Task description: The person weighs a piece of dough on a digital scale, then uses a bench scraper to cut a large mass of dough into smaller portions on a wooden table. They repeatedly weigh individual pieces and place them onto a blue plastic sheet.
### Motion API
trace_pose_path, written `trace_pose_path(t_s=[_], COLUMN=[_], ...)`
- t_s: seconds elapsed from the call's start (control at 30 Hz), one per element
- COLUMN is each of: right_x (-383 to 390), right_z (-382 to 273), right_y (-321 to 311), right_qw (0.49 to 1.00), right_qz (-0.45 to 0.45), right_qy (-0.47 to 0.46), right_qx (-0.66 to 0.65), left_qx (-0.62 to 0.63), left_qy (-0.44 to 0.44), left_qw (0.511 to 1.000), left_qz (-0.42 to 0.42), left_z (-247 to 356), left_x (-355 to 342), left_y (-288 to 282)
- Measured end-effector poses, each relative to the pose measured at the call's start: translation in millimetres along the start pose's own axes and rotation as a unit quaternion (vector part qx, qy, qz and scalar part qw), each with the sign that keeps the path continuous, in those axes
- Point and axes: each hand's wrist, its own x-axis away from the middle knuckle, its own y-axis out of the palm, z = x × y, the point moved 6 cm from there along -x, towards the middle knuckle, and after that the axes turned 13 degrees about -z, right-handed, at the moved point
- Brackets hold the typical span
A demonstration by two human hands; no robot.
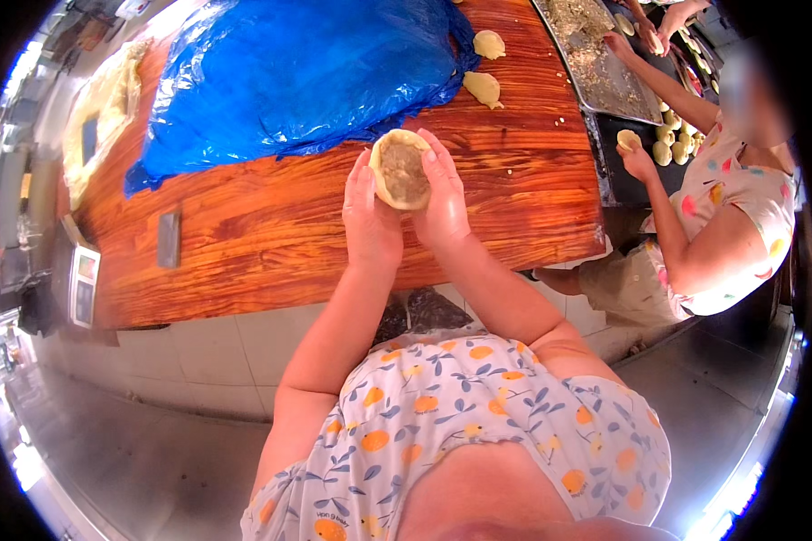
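Note:
Between my two hands, above the wooden table, is a round dough wrapper [385,191] with brownish filling [404,171] showing inside its raised rim. My left hand [370,216] cups the left side, fingers pointing up along it. From the other side my right hand [444,194] curves round the dough, with its thumb near the rim. The fingers under the dough are hidden. Two pale dough pieces [483,88] lie on the table beyond my right hand, beside a blue plastic sheet [307,72].
The wooden table [271,243] holds a small grey block [169,240] and, at its left edge, a scale [84,284]. A co-worker [722,198] at the right holds a dough piece beside a metal tray [604,72] of crumbly filling. Several dough balls [672,144] sit there.

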Motion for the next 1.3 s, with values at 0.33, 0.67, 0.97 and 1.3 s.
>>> trace_pose_path(t_s=[0.33,0.67,0.97,1.3], right_x=[8,-1,14,24], right_z=[-1,-5,-34,-44], right_y=[5,8,13,23], right_qw=[0.992,0.988,0.803,0.818], right_qz=[-0.003,-0.091,-0.287,-0.273], right_qy=[-0.018,0.045,0.024,-0.063], right_qx=[0.123,0.114,0.522,0.503], left_qx=[-0.066,-0.061,-0.01,-0.079], left_qy=[0.03,0.014,-0.189,-0.21], left_qw=[0.994,0.996,0.981,0.973], left_qz=[0.086,0.068,-0.028,-0.059], left_z=[2,1,2,20], left_x=[13,7,15,16], left_y=[10,5,0,18])
